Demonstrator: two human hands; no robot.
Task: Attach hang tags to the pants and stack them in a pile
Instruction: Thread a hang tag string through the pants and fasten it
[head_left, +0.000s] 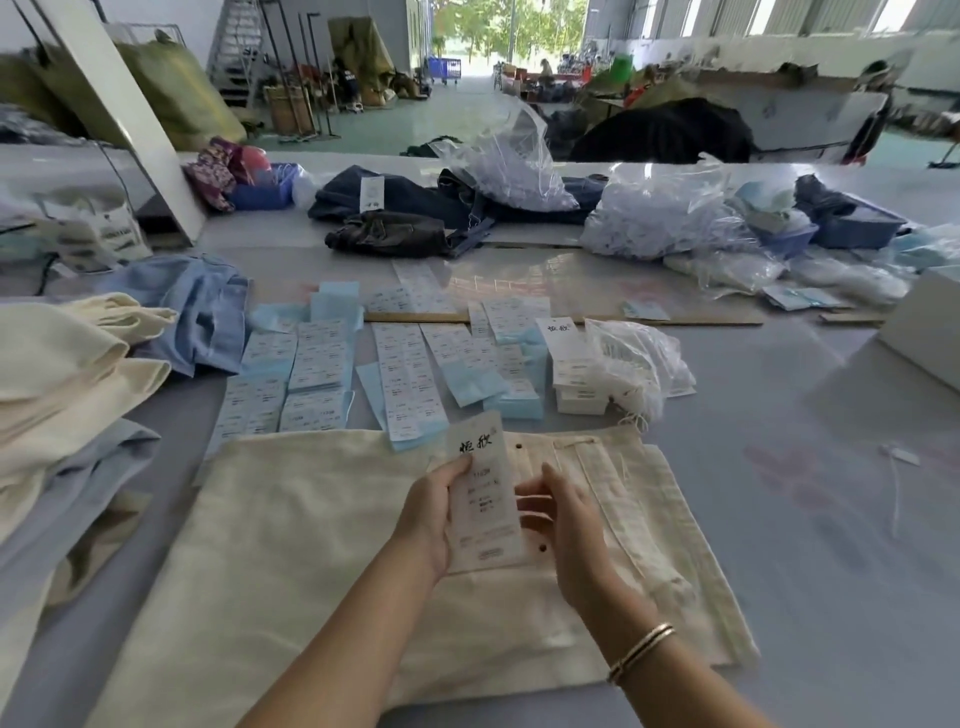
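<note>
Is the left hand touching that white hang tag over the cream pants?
Touching. The head view shows the left hand gripping the hang tag's left edge, thumb on its face.

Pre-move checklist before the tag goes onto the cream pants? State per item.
1. Hang tag in hand: ok, left hand grips its left edge.
2. Right hand supporting the tag: ok, fingers at its right edge.
3. Cream pants laid flat under the hands: ok.
4. Tag string or fastener on this tag: cannot tell.
5. Attachment point on the pants: cannot tell.
6. Pile at left ready to receive: ok, folded pants already there.
</note>
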